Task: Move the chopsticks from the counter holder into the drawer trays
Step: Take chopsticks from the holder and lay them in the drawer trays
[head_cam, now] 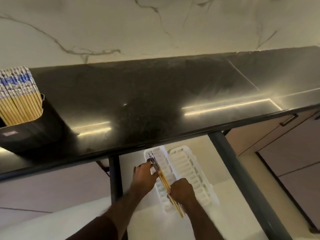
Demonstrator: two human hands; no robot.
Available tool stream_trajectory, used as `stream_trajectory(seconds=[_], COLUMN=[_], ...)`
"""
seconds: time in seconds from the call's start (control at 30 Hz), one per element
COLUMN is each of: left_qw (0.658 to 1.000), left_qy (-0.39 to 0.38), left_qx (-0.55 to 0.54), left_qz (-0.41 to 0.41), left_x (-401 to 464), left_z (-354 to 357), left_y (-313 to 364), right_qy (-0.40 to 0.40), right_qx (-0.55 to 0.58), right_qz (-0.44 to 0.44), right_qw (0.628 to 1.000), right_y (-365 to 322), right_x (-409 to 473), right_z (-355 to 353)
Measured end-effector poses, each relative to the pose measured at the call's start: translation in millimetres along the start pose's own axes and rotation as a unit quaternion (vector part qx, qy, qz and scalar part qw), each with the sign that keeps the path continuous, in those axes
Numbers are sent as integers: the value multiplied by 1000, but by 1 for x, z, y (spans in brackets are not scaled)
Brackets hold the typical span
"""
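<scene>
A black holder [32, 134] stands at the left of the dark counter, packed with several yellow chopsticks [19, 96] that have blue and white patterned tops. Below the counter edge an open drawer holds two white slotted trays, a left tray [163, 172] and a right tray [192, 172]. A small bundle of chopsticks [165, 181] lies along the left tray. My left hand [144, 175] grips the bundle near its patterned top end. My right hand [182, 190] grips it nearer the thin tips, which stick out toward me.
The glossy black counter [155, 104] runs across the view, and its front edge overhangs the far ends of the trays. Dark drawer rails [242, 179] frame the drawer. A cabinet front with a handle [289, 120] lies to the right, with a marble wall behind.
</scene>
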State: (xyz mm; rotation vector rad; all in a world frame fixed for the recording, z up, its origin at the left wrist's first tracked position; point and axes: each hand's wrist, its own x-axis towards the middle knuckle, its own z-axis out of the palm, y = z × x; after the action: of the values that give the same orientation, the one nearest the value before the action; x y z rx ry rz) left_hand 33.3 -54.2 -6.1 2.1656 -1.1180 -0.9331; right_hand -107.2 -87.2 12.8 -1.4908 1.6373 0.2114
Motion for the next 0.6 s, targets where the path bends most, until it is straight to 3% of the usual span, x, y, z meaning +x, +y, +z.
stream_trajectory(seconds=[0.13, 0.3, 0.43, 0.6], left_qw=[979, 895, 858, 842], left_qy=[-19, -80, -99, -103], left_qx=[189, 406, 466, 487], left_qz=[71, 165, 193, 209], left_x=[7, 1, -3, -5], left_z=[18, 37, 47, 49], left_y=[-17, -22, -24, -22], right_qy=[15, 18, 28, 79], right_qx=[5, -13, -48, -59], right_qz=[24, -1, -36, -38], right_qw=[1000, 1000, 998, 994], right_y=[-7, -3, 5, 15], right_x=[27, 39, 37, 26], right_z=[14, 37, 48, 51])
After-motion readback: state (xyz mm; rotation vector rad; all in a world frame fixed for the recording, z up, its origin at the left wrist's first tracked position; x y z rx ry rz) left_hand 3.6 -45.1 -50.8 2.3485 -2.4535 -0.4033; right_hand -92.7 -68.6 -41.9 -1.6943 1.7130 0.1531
